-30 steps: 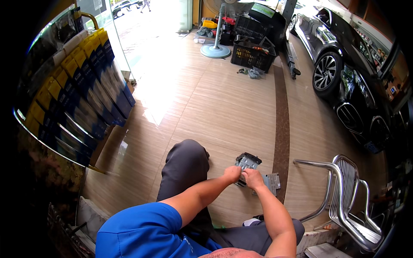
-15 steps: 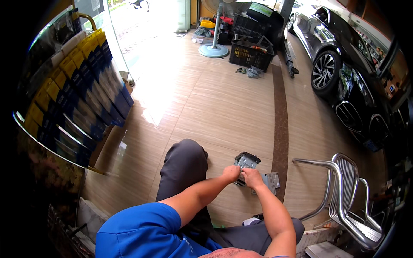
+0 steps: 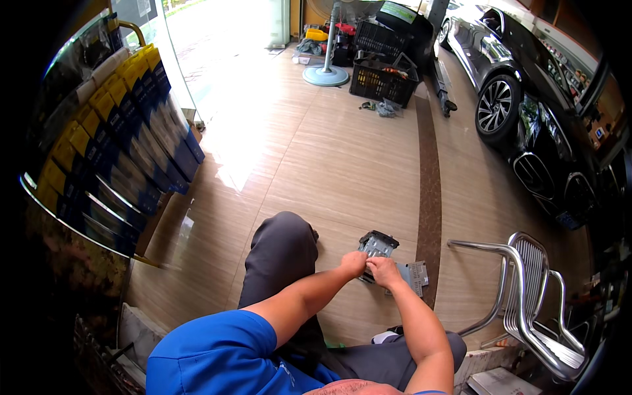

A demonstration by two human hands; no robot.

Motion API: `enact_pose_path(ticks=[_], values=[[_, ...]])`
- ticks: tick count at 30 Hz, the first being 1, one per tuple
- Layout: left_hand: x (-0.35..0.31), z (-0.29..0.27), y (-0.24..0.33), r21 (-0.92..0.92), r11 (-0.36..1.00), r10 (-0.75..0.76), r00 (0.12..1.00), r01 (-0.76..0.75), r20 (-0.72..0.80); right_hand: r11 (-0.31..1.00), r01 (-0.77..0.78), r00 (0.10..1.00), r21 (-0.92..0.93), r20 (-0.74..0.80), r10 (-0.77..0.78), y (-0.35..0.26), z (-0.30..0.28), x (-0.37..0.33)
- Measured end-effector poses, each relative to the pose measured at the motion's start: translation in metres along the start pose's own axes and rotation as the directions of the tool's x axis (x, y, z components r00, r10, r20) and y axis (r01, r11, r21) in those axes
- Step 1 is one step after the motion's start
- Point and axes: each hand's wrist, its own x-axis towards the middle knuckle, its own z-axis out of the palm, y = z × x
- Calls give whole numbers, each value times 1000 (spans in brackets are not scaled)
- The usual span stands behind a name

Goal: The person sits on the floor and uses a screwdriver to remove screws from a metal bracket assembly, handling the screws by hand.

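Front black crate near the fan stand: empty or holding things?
Not empty: loose items show inside the front black crate; how deep they go, cannot tell.

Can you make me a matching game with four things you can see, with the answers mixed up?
Things:
1. boxy metal unit
2. round stand base
3. car
4. chair

Clues:
A. dark and glossy, with a spoked wheel
B. shiny bent metal tubes and slats
C. right by the left hand and right hand
D. pale blue, flat on the floor

Right pairs: 1-C, 2-D, 3-A, 4-B
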Motion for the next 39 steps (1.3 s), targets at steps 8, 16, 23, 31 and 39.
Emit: enact_pose_path(ticks=[8,16,23,31,39], values=[[2,4,-2,12,1000,-16,1000,16,-14,946,-281,958,-159,13,287,-8,-5,3],[4,3,-6,48,999,5,1000,-5,10,975,-99,993,-197,49,110,-7,-2,4],[-1,-2,-1,-5,1000,2,1000,-2,18,985,-34,997,-172,69,47,-6,-2,-1],[2,5,-9,-6,1000,8,1000,-8,10,998,-53,995,-39,81,56,-11,-3,1],[4,6,-4,-9,1000,-2,1000,2,10,982,-183,983,-38,-3,183,-16,-5,1]])
